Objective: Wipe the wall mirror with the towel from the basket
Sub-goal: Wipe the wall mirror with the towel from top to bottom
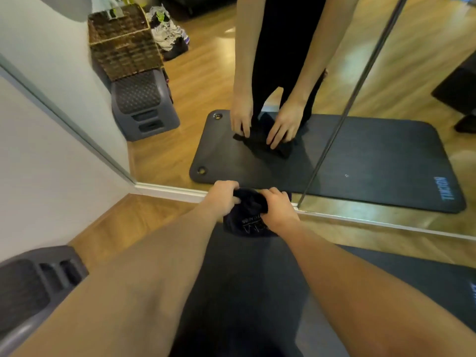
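Dark navy cloth, the towel, is bunched between both hands just in front of the lower edge of the mirror. The left hand curls its fingers over the towel's upper left fold, pinching it shut against the palm. The right hand closes over the right side, knuckles up, gripping the bundle from above. Pale lettering shows on the hanging part of the cloth below the hands, too small to read. Both forearms reach forward from the bottom corners of the view and meet at the towel, which hangs in the air, clear of the floor and apart from the glass.

Directly under the hands lies a black exercise mat, its far edge stopping just short of the mirror's pale bottom frame. A strip of bare wooden floor runs between mat and wall on the left. A grey stepped block sits at the lower left, beside the left forearm, crowding that side. The white wall meets the mirror's slanted left edge. A vertical seam divides the glass to the right of the hands.

In the reflection, a woven basket stands on the grey block near the wall, with shoes on the floor behind it.
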Motion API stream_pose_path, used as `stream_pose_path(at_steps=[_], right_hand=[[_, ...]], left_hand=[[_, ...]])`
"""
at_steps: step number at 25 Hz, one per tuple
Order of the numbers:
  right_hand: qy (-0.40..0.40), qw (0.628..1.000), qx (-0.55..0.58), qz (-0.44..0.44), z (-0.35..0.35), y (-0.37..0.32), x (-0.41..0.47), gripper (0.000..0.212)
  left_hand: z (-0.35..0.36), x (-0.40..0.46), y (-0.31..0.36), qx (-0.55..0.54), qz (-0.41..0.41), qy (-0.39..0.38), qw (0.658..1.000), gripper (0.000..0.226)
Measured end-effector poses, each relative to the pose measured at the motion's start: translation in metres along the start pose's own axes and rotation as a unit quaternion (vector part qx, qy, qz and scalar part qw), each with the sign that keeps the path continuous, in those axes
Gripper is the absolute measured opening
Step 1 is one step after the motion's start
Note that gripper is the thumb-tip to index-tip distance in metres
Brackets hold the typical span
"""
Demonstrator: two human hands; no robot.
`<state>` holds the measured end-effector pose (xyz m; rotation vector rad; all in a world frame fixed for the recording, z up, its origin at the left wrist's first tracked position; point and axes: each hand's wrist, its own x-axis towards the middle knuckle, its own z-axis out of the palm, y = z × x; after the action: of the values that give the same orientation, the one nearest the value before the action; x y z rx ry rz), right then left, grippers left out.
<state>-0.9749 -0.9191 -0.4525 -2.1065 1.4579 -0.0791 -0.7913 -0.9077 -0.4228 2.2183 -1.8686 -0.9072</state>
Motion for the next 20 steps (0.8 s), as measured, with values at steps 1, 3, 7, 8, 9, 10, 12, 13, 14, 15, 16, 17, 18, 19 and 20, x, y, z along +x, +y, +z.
stream_pose_path(at_steps=[1, 3, 7, 8, 9, 10, 12, 13, 14, 15, 16, 17, 18, 19, 20], right_hand=[[0.001, 1.0, 0.003, -0.001, -0.018, 0.004, -0.015, 0.051], [0.005, 1.0, -0.002, -0.011, -0.051, 0.008, -0.037, 0.049], [-0.001, 1.0, -0.02, -0.022, -0.09, 0.005, -0.063, 0.047], [-0.003, 0.999, -0.029, -0.023, -0.093, 0.002, -0.065, 0.046], [-0.006, 0.999, -0.035, -0.023, -0.094, -0.001, -0.065, 0.045], [-0.011, 0.999, -0.038, -0.019, -0.093, -0.004, -0.063, 0.044], [-0.026, 0.998, -0.052, -0.001, -0.084, -0.017, -0.062, 0.044], [-0.031, 0.998, -0.057, 0.003, -0.079, -0.025, -0.059, 0.045], [-0.037, 0.998, -0.058, 0.006, -0.073, -0.033, -0.057, 0.046], [-0.043, 0.997, -0.061, 0.012, -0.067, -0.042, -0.057, 0.047], [-0.043, 0.997, -0.066, 0.021, -0.063, -0.052, -0.056, 0.047], [-0.04, 0.996, -0.069, 0.032, -0.062, -0.062, -0.057, 0.046], [-0.036, 0.996, -0.067, 0.04, -0.063, -0.072, -0.06, 0.045], [-0.026, 0.997, -0.065, 0.045, -0.067, -0.083, -0.064, 0.044], [-0.016, 0.997, -0.061, 0.047, -0.073, -0.097, -0.07, 0.043]], left_hand=[[-0.004, -0.01, 0.018, 0.005, -0.003, 0.003, 1.0, 0.011], [-0.009, -0.026, 0.046, 0.004, -0.005, 0.023, 1.0, 0.012], [-0.019, -0.056, 0.07, -0.021, -0.017, 0.038, 0.999, 0.013], [-0.021, -0.06, 0.071, -0.028, -0.023, 0.04, 0.999, 0.013], [-0.022, -0.063, 0.07, -0.036, -0.027, 0.041, 0.998, 0.013], [-0.02, -0.065, 0.067, -0.043, -0.029, 0.042, 0.998, 0.013], [-0.015, -0.067, 0.055, -0.051, -0.038, 0.044, 0.997, 0.011], [-0.013, -0.068, 0.046, -0.054, -0.041, 0.04, 0.997, 0.011], [-0.012, -0.07, 0.037, -0.058, -0.043, 0.035, 0.997, 0.01], [-0.011, -0.073, 0.03, -0.059, -0.044, 0.031, 0.997, 0.01], [-0.015, -0.074, 0.023, -0.053, -0.037, 0.031, 0.997, 0.012], [-0.021, -0.076, 0.017, -0.049, -0.03, 0.027, 0.998, 0.014], [-0.028, -0.08, 0.013, -0.051, -0.025, 0.023, 0.998, 0.014], [-0.039, -0.083, 0.011, -0.05, -0.02, 0.023, 0.998, 0.012], [-0.055, -0.091, 0.01, -0.047, -0.015, 0.024, 0.998, 0.01]])
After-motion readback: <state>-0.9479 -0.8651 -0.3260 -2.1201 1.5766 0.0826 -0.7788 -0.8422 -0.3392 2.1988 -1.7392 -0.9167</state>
